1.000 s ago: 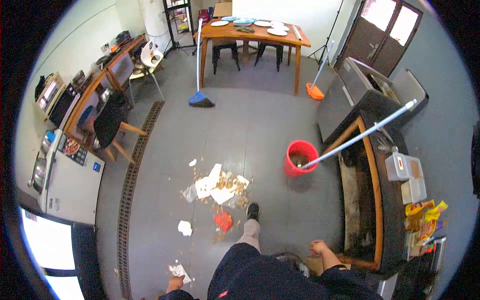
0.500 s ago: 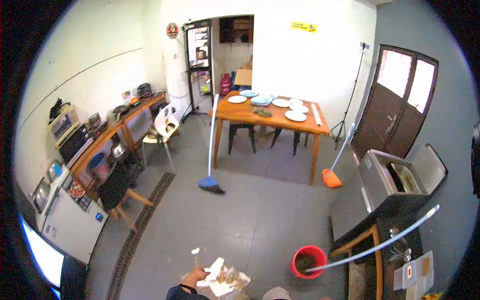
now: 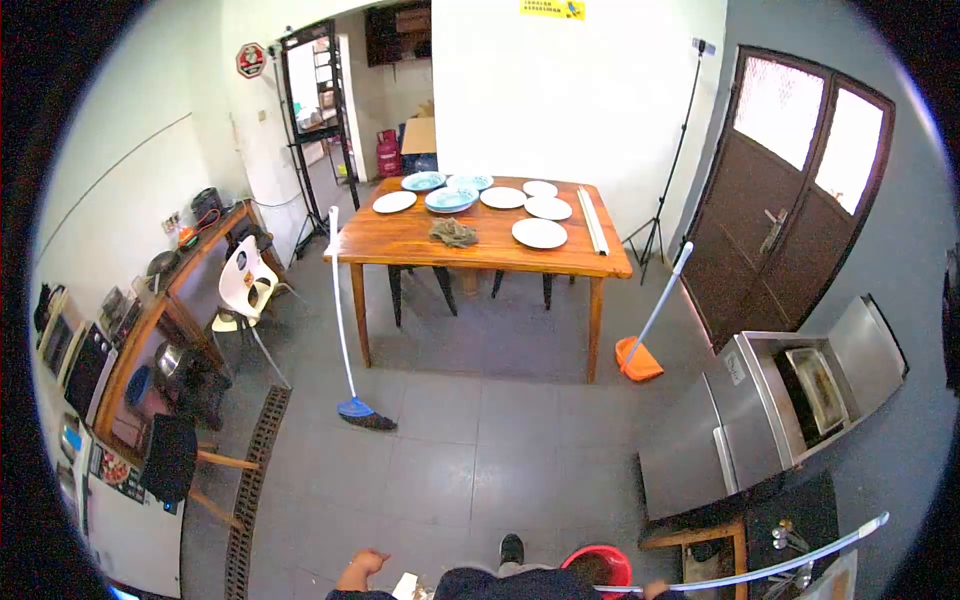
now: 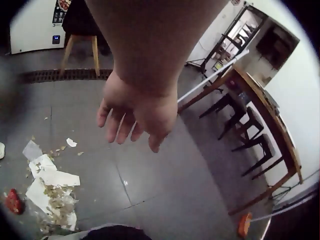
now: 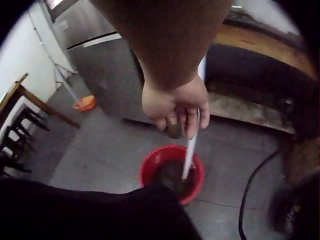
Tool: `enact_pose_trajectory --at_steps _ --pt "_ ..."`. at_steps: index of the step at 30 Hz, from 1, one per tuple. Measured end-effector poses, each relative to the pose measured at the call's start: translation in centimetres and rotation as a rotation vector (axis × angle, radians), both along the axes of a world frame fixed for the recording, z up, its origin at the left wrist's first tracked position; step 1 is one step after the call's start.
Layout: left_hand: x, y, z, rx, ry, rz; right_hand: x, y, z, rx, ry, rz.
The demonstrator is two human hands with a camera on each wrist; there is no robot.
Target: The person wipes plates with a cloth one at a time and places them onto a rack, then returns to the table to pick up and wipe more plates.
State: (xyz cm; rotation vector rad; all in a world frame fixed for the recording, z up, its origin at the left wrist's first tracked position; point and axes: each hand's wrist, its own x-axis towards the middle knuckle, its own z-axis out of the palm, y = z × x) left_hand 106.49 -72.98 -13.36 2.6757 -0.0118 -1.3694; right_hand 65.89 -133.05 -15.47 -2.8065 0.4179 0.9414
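My left hand hangs with loose fingers over the floor, holding nothing. Beyond it in the left wrist view lies a heap of white paper and food scraps, with a red scrap beside it. In the right wrist view my right hand hangs with loosely bent fingers near a pale pole, overlapping it there. That pole slants out of a red bucket with dark contents. A blue broom leans against the wooden table ahead.
Plates and a crumpled cloth are on the table. An orange dustpan stands right of it. A steel freezer lines the right side; a white chair and a floor drain are at left.
The head view has tilted up and moved forward, bringing the table nearer and the litter mostly out of frame. The bucket is now beside my legs, and my right hand has come near its pole.
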Motion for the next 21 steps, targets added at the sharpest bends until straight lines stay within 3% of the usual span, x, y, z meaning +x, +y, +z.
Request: enact_pose_trajectory --at_steps 2,3,4,5,6,7,9,11,12,14,16,17,18,19,20,21 --pt "1.0 -1.2 3.3 -0.203 -0.155 0.315 4.1 -2.7 -0.6 -0.044 -0.122 -0.016" --pt "1.3 -1.9 4.1 -0.305 -0.229 0.482 10.4 -2.6 2.5 0.098 -0.217 -0.841" --pt "1.8 -1.6 2.5 -0.292 -0.263 0.415 15.7 -3.1 6.7 0.142 -0.285 -0.708" --pt "2.3 -0.6 1.1 -0.276 -0.294 0.348 19.4 -4.9 5.8 0.117 -0.437 -0.642" --pt "2.4 0.2 -0.2 -0.258 -0.324 0.28 25.4 -3.7 12.9 0.359 -0.207 -0.885" --pt "2.4 -0.4 0.6 -0.289 -0.177 0.586 27.4 -5.6 10.0 0.372 -0.275 -0.852" --pt "3.9 -5.5 9.3 -0.335 0.109 1.185 31.8 -8.0 7.1 0.459 -0.318 -0.875" --pt "6.9 -6.8 9.4 -0.288 0.206 1.114 36.6 -9.4 7.6 0.596 -0.265 -0.989" --pt "8.7 -7.2 8.9 -0.266 0.256 1.073 37.9 -10.5 6.1 0.529 -0.261 -0.898" --pt "13.6 -7.6 5.0 -0.24 0.275 1.261 39.4 -13.1 3.4 0.388 -0.247 -0.725" --pt "19.3 -6.6 -3.0 -0.09 0.33 0.959 42.2 -14.8 6.1 0.425 -0.052 -0.944" --pt "22.2 -6.1 -7.5 0.023 0.395 0.664 42.5 -14.9 8.5 0.434 0.074 -1.054" --pt "25.8 -6.8 -10.6 0.089 0.437 0.38 43.4 -15.0 10.0 0.476 0.047 -1.086" --pt "30.8 -9.1 -10.8 0.032 0.302 0.003 45.5 -15.6 11.4 0.52 0.0 -1.113" --pt "32.8 -12.5 -10.3 -0.011 -0.156 0.095 47.2 -16.6 12.1 0.565 -0.053 -1.138" --pt "37.3 -17.0 -6.4 0.008 -0.255 0.075 48.1 -17.7 11.3 0.568 -0.26 -1.213"
